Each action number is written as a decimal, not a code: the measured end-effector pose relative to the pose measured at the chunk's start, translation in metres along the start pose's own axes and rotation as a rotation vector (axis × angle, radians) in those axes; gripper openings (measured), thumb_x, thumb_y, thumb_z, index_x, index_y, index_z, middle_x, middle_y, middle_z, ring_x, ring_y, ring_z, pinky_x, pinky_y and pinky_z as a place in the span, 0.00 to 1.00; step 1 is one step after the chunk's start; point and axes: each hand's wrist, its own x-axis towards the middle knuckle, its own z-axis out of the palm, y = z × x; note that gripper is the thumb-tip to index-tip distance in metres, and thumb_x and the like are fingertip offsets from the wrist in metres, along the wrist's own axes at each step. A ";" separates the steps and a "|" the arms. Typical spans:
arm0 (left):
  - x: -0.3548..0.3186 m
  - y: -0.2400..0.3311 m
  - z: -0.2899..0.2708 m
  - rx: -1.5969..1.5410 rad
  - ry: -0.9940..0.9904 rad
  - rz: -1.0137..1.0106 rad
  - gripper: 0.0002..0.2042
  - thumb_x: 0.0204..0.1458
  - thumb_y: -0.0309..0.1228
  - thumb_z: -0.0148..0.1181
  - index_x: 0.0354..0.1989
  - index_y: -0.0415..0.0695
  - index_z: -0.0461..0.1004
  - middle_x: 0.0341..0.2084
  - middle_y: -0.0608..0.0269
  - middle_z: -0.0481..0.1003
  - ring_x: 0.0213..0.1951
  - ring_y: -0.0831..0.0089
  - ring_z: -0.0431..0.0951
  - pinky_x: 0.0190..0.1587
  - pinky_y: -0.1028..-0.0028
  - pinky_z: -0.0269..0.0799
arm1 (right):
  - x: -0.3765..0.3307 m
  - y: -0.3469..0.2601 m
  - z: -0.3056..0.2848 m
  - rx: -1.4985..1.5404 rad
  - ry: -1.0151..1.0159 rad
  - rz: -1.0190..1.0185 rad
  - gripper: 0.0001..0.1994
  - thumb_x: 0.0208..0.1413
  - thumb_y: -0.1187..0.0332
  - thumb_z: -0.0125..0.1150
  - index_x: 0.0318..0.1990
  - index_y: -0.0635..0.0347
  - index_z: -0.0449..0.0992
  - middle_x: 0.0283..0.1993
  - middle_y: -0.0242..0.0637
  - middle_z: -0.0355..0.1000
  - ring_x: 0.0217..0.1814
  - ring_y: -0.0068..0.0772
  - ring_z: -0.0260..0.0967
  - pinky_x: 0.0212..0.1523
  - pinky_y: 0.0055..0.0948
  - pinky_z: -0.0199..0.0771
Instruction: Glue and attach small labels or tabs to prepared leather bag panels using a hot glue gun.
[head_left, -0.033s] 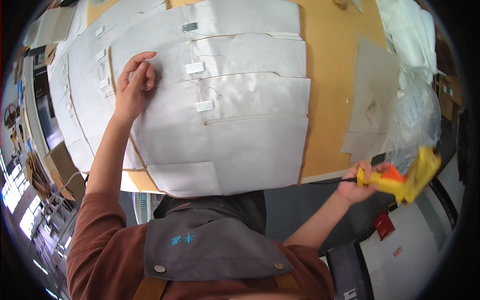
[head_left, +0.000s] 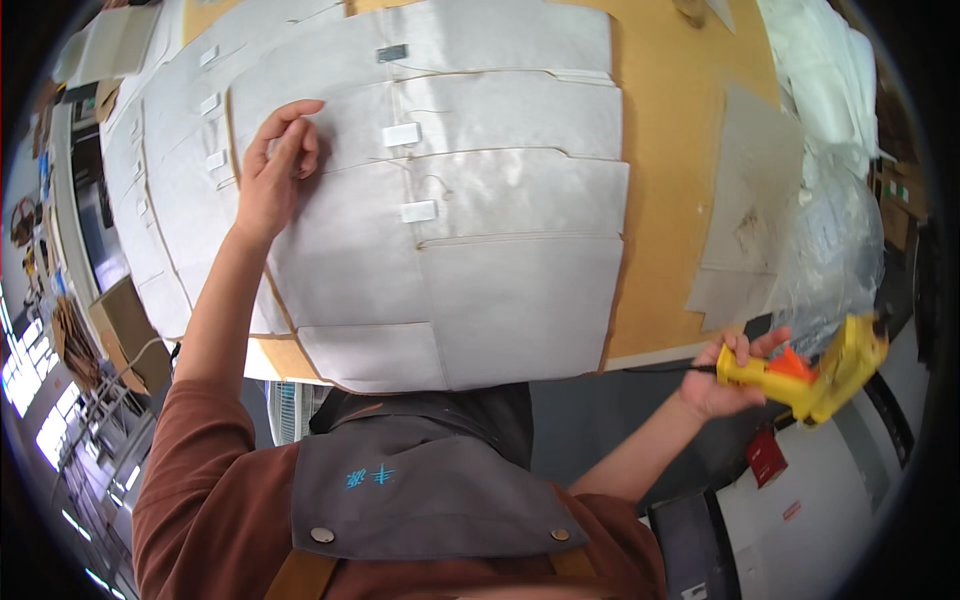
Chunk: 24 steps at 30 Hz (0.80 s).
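Beside the table edge point(head_left: 650, 357), the right hand point(head_left: 715, 385) holds a yellow tool point(head_left: 800, 394).

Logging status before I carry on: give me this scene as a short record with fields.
Left hand: fingers curled, over grey sheets; contact unclear
Right hand: gripping yellow tool by its handle
Tool detail: orange part
Sheets: overlapping, bearing small white pieces
Right of sheets: tan surface, then clear plastic

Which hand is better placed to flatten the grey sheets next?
Probably the left hand: it is over the grey sheets, while the right hand is busy holding a yellow tool near the table edge.
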 end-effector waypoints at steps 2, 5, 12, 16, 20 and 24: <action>0.002 -0.003 -0.006 0.028 -0.032 0.007 0.13 0.66 0.31 0.44 0.54 0.39 0.69 0.26 0.73 0.60 0.26 0.84 0.56 0.29 0.83 0.51 | 0.012 -0.009 0.020 0.063 -0.301 0.134 0.46 0.48 0.48 0.69 0.72 0.40 0.49 0.73 0.32 0.54 0.30 0.20 0.64 0.33 0.21 0.67; 0.000 0.007 -0.002 0.290 -0.032 0.123 0.11 0.64 0.31 0.48 0.48 0.40 0.73 0.29 0.74 0.67 0.29 0.85 0.61 0.33 0.83 0.58 | 0.031 0.002 0.015 0.275 -0.730 0.396 0.44 0.52 0.51 0.67 0.72 0.42 0.46 0.73 0.35 0.54 0.28 0.19 0.63 0.33 0.20 0.64; 0.008 0.014 -0.003 0.708 0.048 0.406 0.02 0.54 0.26 0.61 0.34 0.46 0.78 0.23 0.67 0.72 0.22 0.77 0.67 0.26 0.78 0.65 | 0.037 0.057 0.104 0.202 -0.617 0.409 0.40 0.53 0.61 0.66 0.70 0.54 0.50 0.73 0.37 0.51 0.25 0.19 0.62 0.33 0.23 0.64; 0.020 0.013 -0.011 0.920 0.148 0.542 0.04 0.51 0.26 0.63 0.35 0.47 0.78 0.22 0.68 0.71 0.20 0.74 0.69 0.22 0.76 0.65 | 0.048 0.092 0.146 -0.036 -0.587 0.622 0.38 0.50 0.57 0.69 0.65 0.61 0.56 0.66 0.43 0.56 0.34 0.29 0.70 0.40 0.33 0.70; 0.032 -0.012 -0.019 1.032 0.226 0.710 0.07 0.48 0.26 0.65 0.35 0.49 0.77 0.19 0.68 0.70 0.18 0.71 0.69 0.21 0.73 0.65 | 0.046 0.119 0.184 -0.436 -0.700 0.344 0.35 0.47 0.56 0.66 0.60 0.65 0.62 0.58 0.53 0.63 0.60 0.51 0.65 0.54 0.38 0.68; 0.034 -0.013 -0.019 1.008 0.205 0.677 0.07 0.47 0.25 0.64 0.35 0.50 0.77 0.19 0.69 0.69 0.18 0.71 0.69 0.20 0.73 0.64 | 0.028 0.137 0.226 -0.703 -0.648 0.578 0.31 0.49 0.52 0.58 0.53 0.71 0.67 0.47 0.55 0.71 0.55 0.50 0.68 0.49 0.37 0.71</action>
